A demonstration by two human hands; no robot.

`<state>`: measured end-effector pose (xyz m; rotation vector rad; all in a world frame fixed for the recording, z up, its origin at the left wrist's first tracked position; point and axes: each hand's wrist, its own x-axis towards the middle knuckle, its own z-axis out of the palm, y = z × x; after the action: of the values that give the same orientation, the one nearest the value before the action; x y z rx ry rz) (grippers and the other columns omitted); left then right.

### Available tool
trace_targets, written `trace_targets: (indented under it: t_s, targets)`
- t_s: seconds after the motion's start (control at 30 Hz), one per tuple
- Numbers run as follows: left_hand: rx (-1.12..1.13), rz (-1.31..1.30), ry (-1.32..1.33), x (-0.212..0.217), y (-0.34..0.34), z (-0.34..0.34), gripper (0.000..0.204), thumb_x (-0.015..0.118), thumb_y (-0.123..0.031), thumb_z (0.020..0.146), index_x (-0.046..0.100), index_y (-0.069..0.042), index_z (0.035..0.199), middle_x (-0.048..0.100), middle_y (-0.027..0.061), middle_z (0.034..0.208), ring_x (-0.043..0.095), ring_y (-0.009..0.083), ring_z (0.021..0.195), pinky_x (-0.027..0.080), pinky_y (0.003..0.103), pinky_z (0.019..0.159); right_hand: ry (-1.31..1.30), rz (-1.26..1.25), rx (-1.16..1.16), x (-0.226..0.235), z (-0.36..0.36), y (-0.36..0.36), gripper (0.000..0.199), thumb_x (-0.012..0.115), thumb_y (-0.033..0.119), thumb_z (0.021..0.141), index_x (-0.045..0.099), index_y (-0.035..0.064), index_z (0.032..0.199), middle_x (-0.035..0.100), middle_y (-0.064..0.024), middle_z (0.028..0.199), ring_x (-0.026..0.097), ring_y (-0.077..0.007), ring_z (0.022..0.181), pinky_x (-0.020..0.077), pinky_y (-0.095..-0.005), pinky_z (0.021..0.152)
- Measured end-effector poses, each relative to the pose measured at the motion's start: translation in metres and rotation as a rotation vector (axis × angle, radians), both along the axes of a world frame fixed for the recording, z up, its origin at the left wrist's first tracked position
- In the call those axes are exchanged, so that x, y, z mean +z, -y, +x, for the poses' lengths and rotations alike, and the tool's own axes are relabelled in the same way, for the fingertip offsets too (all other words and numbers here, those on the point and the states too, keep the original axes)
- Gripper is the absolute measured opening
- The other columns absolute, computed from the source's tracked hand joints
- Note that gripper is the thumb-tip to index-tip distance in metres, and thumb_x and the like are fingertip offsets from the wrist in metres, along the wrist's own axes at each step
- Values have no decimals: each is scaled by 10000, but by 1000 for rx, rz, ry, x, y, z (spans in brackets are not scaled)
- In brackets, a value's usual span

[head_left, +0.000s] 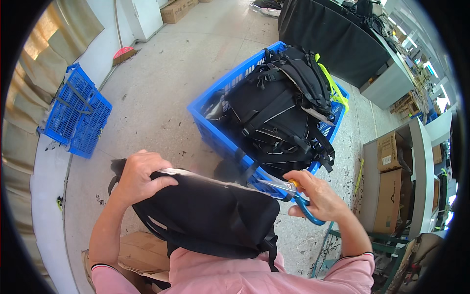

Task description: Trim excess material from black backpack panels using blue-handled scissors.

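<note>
A black backpack point(210, 210) rests across my lap, with a pale raw edge running along its top seam. My left hand point(144, 177) is closed on the upper left edge of this backpack, thumb on the near side. In my right hand point(318, 196) is a pair of scissors point(304, 208) with blue handles and a yellow-orange part near the pivot. Their blades point left, slightly apart, close to the right end of the pale edge. Whether the blades touch a strap there, I cannot tell.
Ahead stands a blue plastic crate point(215, 128) heaped with black backpacks point(274, 108) and a neon-yellow strap point(333, 83). Smaller blue baskets point(78, 112) lean by the curtain at left. Shelving with cardboard boxes point(389, 196) is at right. Flattened cardboard point(142, 252) lies beside my lap.
</note>
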<state>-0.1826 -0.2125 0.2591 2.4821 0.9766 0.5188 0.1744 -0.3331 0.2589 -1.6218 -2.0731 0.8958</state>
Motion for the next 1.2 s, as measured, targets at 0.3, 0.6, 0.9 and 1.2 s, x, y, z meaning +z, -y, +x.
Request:
trace_targets:
  t_s: [0.3,0.6,0.9,1.2]
  targets:
    - [39,60,52,8,14,-5,222,775,-135,571,612,-68,707,584,53,637,550,225,596,380,309,596,102,-201,112,18,14,8,725,727,552,642,515,78,1148,558,-102,882,555,-215,773,458,-314,637]
    - [72,93,52,10,23,-9,245,784,-150,564,606,-78,716,589,51,646,551,221,604,377,311,594,43,-237,222,28,6,-1,673,710,552,664,522,72,1095,593,-133,928,603,-246,795,486,-315,614]
    - [78,119,55,11,26,-15,256,789,-130,549,602,-79,716,587,47,642,538,219,585,357,315,567,9,-242,217,30,-1,0,604,712,505,691,535,65,1065,614,-150,906,628,-250,735,482,-295,567]
    - [82,135,40,17,34,-17,249,785,-149,555,606,-81,713,582,36,633,541,210,582,357,312,558,128,-336,261,52,-5,-8,549,720,476,696,544,69,1020,624,-126,850,618,-210,672,428,-286,528]
